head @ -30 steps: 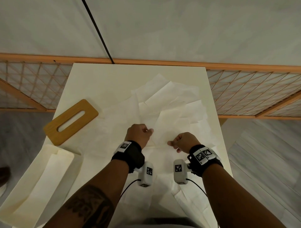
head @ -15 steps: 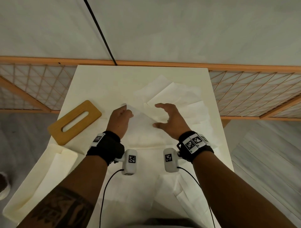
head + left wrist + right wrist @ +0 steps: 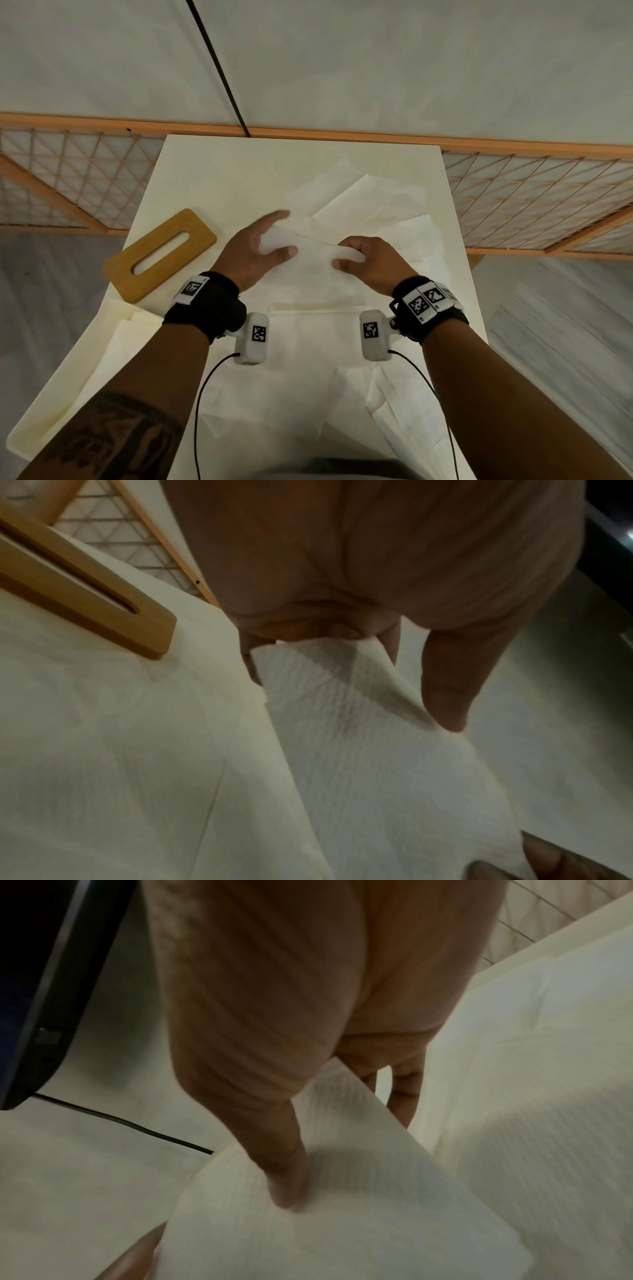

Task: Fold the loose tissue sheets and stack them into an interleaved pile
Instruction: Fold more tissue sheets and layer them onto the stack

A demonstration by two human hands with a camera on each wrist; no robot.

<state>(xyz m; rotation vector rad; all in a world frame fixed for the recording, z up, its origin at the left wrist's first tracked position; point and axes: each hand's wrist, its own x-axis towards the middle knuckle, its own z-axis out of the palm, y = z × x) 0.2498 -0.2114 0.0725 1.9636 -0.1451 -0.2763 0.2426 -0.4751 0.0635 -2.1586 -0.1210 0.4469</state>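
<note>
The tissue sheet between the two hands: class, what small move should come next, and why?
Probably bring the held far edge toward the body and lay it down to finish the fold. Both the left hand and right hand pinch the tissue sheet, lifted off the table.

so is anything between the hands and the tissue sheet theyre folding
Nothing visible. The left hand and right hand both already hold the tissue sheet, thumbs on top, fingers behind its far edge. The wooden lid lies off to the left, clear of the sheet.
</note>
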